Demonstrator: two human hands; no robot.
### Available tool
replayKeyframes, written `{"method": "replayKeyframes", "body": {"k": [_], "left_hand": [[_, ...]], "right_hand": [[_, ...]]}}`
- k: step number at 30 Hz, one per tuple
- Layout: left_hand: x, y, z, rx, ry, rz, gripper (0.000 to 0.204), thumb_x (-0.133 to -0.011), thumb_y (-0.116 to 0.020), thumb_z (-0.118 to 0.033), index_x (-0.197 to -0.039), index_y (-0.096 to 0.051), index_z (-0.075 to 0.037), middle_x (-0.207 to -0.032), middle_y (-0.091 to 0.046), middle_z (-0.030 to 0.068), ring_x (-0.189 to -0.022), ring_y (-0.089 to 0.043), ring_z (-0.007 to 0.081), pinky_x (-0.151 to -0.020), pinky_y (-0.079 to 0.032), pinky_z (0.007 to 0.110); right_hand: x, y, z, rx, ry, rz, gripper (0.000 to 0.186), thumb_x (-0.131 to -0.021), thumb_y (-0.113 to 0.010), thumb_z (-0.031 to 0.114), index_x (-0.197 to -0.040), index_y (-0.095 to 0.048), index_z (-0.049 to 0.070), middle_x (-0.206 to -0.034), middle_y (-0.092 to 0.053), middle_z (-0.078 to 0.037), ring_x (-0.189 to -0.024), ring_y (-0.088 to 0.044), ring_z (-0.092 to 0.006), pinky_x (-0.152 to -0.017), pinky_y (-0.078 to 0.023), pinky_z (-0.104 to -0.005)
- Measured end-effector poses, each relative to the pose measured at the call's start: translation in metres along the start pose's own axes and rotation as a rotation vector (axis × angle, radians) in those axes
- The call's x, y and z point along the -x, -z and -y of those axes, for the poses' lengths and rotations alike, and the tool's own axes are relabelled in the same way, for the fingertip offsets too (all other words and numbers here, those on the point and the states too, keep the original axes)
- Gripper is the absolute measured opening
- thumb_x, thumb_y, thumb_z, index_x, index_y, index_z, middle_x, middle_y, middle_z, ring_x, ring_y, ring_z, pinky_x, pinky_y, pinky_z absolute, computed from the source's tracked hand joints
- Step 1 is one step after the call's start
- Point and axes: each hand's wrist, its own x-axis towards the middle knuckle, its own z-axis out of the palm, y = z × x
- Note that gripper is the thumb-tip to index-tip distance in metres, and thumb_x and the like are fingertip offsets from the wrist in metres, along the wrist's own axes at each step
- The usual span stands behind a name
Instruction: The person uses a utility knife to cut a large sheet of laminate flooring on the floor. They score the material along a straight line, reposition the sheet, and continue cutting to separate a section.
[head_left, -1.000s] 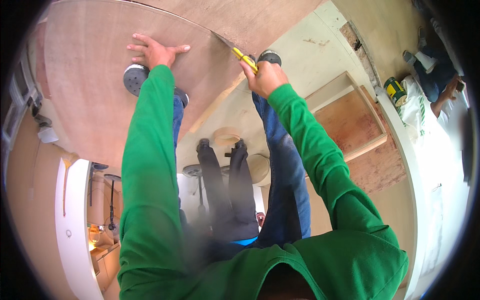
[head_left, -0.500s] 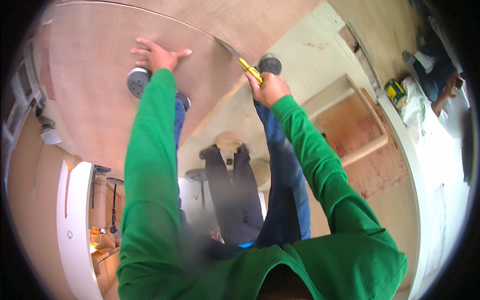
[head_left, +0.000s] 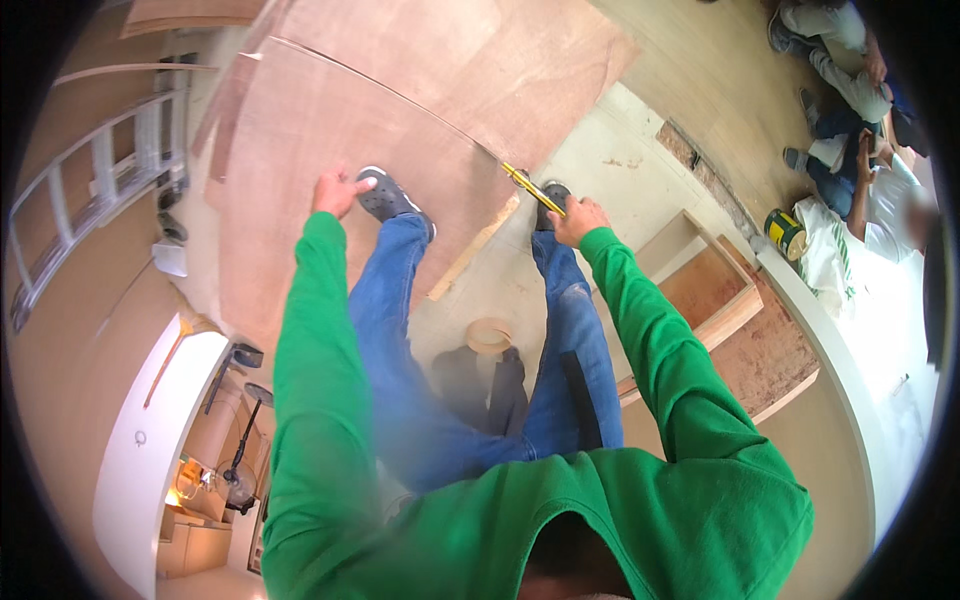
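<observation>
- Since the earlier frame both hands sit lower in the head view, and the right hand with its knife has travelled further down the cut line, nearer the sheet's lower edge.
- Right hand is closed in a fist around the yellow utility knife; its thin blade end points up-left and meets the plywood sheet at the end of a long, fine scored line.
- Left hand presses on the sheet with its fingers curled and a little apart, holding nothing, just beside the left shoe.
- Plywood sheet is a broad, flat, reddish-brown panel with faint grain, lying over the pale floor; a second panel of the same wood lies along it beyond the cut.
- Grey perforated shoe stands on the sheet; the dark right shoe is mostly hidden behind the right hand.
- Narrow wooden strip lies at the sheet's lower edge, between the blue-jeaned legs.
- Shallow open wooden box frame lies to the right; I can make out nothing in it.
- Small round tin stands near white sacking; its contents cannot be made out.
- Another seated person is cut off at the upper right rim.
</observation>
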Motion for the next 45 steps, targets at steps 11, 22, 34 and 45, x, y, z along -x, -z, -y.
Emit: {"method": "replayKeyframes", "body": {"k": [11, 22, 34, 45], "left_hand": [[0.337, -0.024, -0.087, -0.282, -0.246, 0.015, 0.087, -0.084, -0.090, -0.040, -0.152, -0.056, 0.001, -0.137, -0.072, 0.0250, -0.128, -0.070, 0.0376, -0.110, -0.053, 0.048], [0.432, -0.057, -0.134, -0.114, -0.324, 0.026, 0.071, -0.086, -0.087, -0.043, -0.139, -0.067, -0.001, -0.132, -0.075, 0.0211, -0.122, -0.072, 0.0376, -0.104, -0.056, 0.047], [0.486, -0.049, -0.160, 0.286, -0.412, 0.045, 0.078, -0.090, -0.090, -0.032, -0.153, -0.058, 0.004, -0.135, -0.074, 0.0227, -0.123, -0.073, 0.0289, -0.105, -0.057, 0.038], [0.723, 0.063, -0.274, 0.500, -1.308, 0.753, 0.061, -0.088, -0.092, -0.024, -0.141, -0.072, -0.002, -0.136, -0.073, 0.0225, -0.132, -0.065, 0.0338, -0.110, -0.052, 0.046]], "right_hand": [[0.124, 0.066, -0.104, -0.278, -0.034, -0.124, 0.050, -0.106, -0.062, 0.043, -0.087, -0.076, -0.002, -0.073, -0.076, -0.019, -0.066, -0.077, -0.0316, -0.075, -0.063, -0.0460], [0.235, 0.055, -0.146, -0.550, -0.134, -0.030, 0.047, -0.111, -0.057, 0.035, -0.097, -0.072, -0.007, -0.073, -0.078, -0.016, -0.057, -0.075, -0.0234, -0.058, -0.063, -0.0393], [0.252, 0.072, -0.197, -0.630, -0.211, -0.068, 0.045, -0.111, -0.057, 0.036, -0.101, -0.072, -0.006, -0.074, -0.078, -0.017, -0.058, -0.076, -0.0263, -0.054, -0.061, -0.0414], [0.248, 0.085, -0.182, -0.569, -0.170, -0.029, 0.047, -0.111, -0.056, 0.040, -0.106, -0.073, -0.003, -0.079, -0.080, -0.015, -0.061, -0.077, -0.0244, -0.055, -0.059, -0.0393]]}}
